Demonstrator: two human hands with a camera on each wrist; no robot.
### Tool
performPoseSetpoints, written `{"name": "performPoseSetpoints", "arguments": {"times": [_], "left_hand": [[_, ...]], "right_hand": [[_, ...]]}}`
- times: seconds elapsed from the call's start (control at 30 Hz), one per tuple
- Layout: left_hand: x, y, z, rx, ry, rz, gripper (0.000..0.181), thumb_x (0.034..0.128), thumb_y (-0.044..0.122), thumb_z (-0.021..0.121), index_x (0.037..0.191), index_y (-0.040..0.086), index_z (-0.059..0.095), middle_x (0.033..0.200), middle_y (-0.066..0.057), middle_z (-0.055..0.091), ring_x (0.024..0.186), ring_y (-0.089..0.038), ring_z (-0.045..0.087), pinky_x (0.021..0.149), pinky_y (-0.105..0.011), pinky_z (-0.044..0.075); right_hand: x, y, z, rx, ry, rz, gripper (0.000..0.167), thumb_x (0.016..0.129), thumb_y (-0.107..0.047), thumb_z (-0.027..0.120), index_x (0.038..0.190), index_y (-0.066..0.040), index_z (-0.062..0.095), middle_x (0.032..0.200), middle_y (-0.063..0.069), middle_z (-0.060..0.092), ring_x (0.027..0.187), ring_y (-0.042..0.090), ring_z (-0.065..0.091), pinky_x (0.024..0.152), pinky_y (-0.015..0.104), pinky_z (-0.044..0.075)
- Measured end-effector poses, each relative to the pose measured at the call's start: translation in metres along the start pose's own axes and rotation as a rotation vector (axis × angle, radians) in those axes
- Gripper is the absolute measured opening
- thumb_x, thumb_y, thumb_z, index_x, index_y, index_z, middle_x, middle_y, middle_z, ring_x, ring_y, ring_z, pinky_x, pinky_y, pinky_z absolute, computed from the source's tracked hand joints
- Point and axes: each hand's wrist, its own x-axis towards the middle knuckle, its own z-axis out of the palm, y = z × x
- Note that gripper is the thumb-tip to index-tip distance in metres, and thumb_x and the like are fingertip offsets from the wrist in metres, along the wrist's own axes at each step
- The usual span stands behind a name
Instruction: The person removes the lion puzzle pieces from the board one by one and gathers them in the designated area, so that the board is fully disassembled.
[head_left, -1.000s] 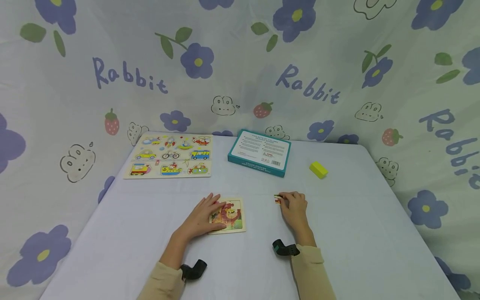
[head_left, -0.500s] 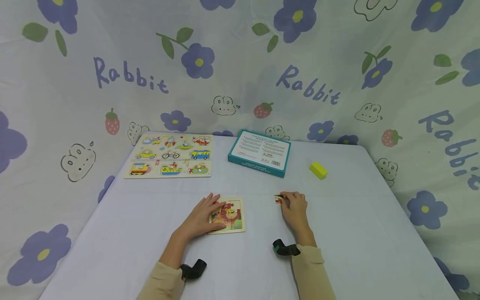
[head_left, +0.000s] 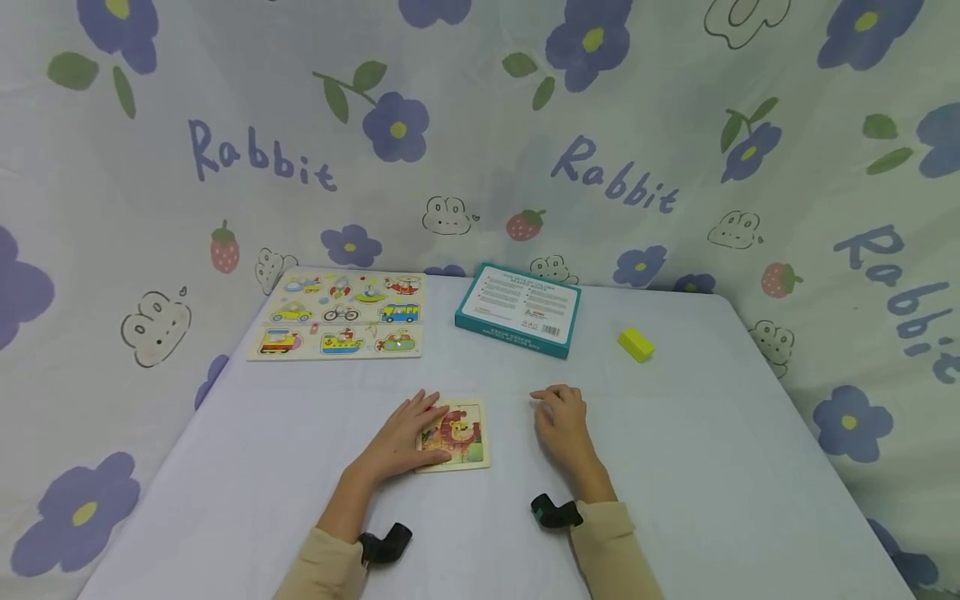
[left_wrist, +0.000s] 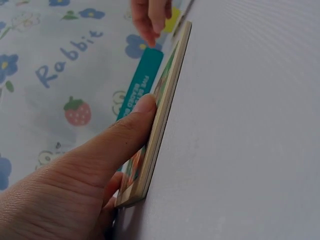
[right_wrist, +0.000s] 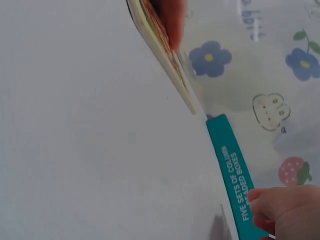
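A small square wooden jigsaw puzzle [head_left: 468, 433] with a lion picture lies on the white table. My left hand [head_left: 405, 433] rests over its left side. In the left wrist view the left thumb [left_wrist: 145, 104] lies along the puzzle's edge, with the fingers mostly hidden behind the board. My right hand [head_left: 562, 421] is to the right of the puzzle, apart from it, with thumb and fingers bent in. The puzzle piece it pinched is hidden by the fingers now. In the right wrist view the right hand [right_wrist: 292, 212] shows curled fingers low at the right.
Behind the puzzle lies a teal box [head_left: 517, 308] with printed text. A wooden vehicle puzzle board [head_left: 337, 315] is at the back left. To the right of the box sits a yellow block [head_left: 636, 344]. A patterned curtain [head_left: 480, 125] hangs behind the table.
The right hand has moved left toward the lion puzzle, and the piece seen at its fingertips is no longer visible on the table. The left hand stays on the puzzle.
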Motion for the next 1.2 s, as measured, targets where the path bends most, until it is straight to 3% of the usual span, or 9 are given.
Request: {"name": "performPoseSetpoints", "arguments": {"times": [0.17, 0.4, 0.53, 0.63, 0.73, 1.2], "left_hand": [[0.000, 0.000, 0.000, 0.000, 0.012, 0.009, 0.081, 0.0719, 0.054, 0.069, 0.136, 0.011, 0.046, 0.147, -0.009, 0.030, 0.138, -0.029, 0.014, 0.111, -0.046, 0.011], [-0.001, 0.001, 0.000, 0.003, 0.021, 0.011, 0.086, 0.0716, 0.055, 0.069, 0.137, 0.005, 0.042, 0.146, -0.010, 0.031, 0.137, -0.029, 0.016, 0.110, -0.046, 0.013], [-0.001, 0.001, 0.000, 0.008, 0.022, 0.007, 0.087, 0.0715, 0.056, 0.069, 0.137, 0.005, 0.042, 0.146, -0.009, 0.031, 0.137, -0.029, 0.016, 0.110, -0.047, 0.013], [-0.001, 0.002, 0.000, 0.009, 0.020, -0.002, 0.088, 0.0714, 0.055, 0.069, 0.138, 0.005, 0.041, 0.146, -0.009, 0.031, 0.137, -0.029, 0.015, 0.110, -0.047, 0.013], [-0.001, 0.002, -0.001, 0.007, 0.020, -0.005, 0.088, 0.0715, 0.055, 0.069, 0.138, 0.005, 0.041, 0.146, -0.009, 0.031, 0.137, -0.030, 0.015, 0.110, -0.047, 0.013], [0.000, 0.002, 0.000, 0.003, 0.019, -0.010, 0.088, 0.0715, 0.056, 0.068, 0.138, 0.006, 0.041, 0.146, -0.009, 0.031, 0.137, -0.029, 0.015, 0.110, -0.047, 0.013]], "right_hand": [[-0.001, -0.015, 0.011, -0.010, -0.028, -0.102, 0.019, 0.074, 0.003, 0.066, 0.092, -0.005, 0.069, 0.090, 0.011, 0.056, 0.085, 0.027, 0.048, 0.071, 0.040, 0.038], [-0.004, -0.041, 0.024, 0.046, -0.204, -0.116, 0.020, 0.084, -0.005, 0.061, 0.104, -0.008, 0.066, 0.104, 0.005, 0.054, 0.101, 0.019, 0.050, 0.087, 0.036, 0.044], [-0.006, -0.054, 0.034, 0.092, -0.253, -0.225, 0.020, 0.088, -0.008, 0.059, 0.107, -0.005, 0.064, 0.110, 0.007, 0.055, 0.106, 0.019, 0.050, 0.091, 0.035, 0.044], [-0.007, -0.060, 0.041, 0.077, -0.257, -0.299, 0.019, 0.088, -0.009, 0.059, 0.106, -0.005, 0.065, 0.108, 0.006, 0.057, 0.103, 0.019, 0.051, 0.088, 0.035, 0.044], [-0.006, -0.064, 0.044, 0.045, -0.244, -0.322, 0.018, 0.087, -0.011, 0.061, 0.104, -0.007, 0.065, 0.105, 0.004, 0.059, 0.099, 0.018, 0.051, 0.085, 0.034, 0.045], [-0.005, -0.064, 0.053, -0.014, -0.216, -0.278, 0.023, 0.086, -0.013, 0.062, 0.108, -0.010, 0.065, 0.098, 0.001, 0.057, 0.092, 0.017, 0.048, 0.077, 0.034, 0.042]]}}
